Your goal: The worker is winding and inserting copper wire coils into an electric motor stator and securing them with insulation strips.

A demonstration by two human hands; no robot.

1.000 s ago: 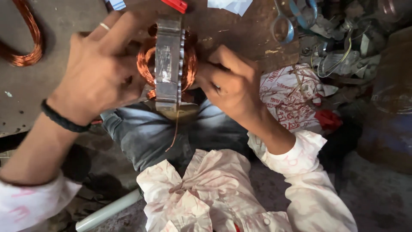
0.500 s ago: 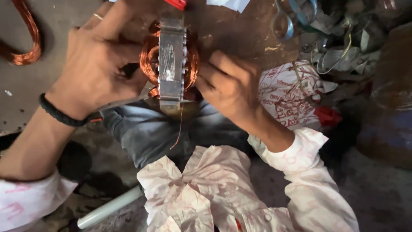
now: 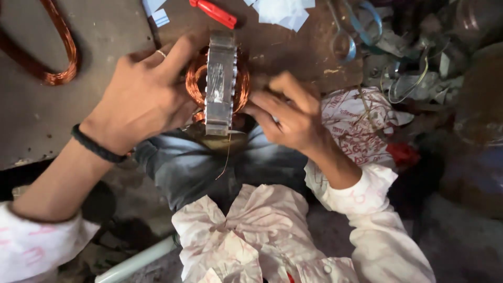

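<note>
While both hands grip it, the stator (image 3: 220, 84) stands upright — paper scraps (image 3: 283, 11) beyond.

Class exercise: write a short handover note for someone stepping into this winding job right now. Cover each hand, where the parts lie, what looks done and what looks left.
Left hand: gripping the left side of the motor stator, which stands on edge at the bench edge above the lap.
Right hand: pressed against the stator's right side, blurred, fingers at the copper winding.
Parts: a spare copper coil lies far left on the bench; red-handled tool and scissors lie beyond the stator; paper scraps at the top.
Done: copper coils sit in the core on both sides.
Left: a loose thin wire hangs below the stator, untied; how far the coil shaping has got cannot be judged.
</note>
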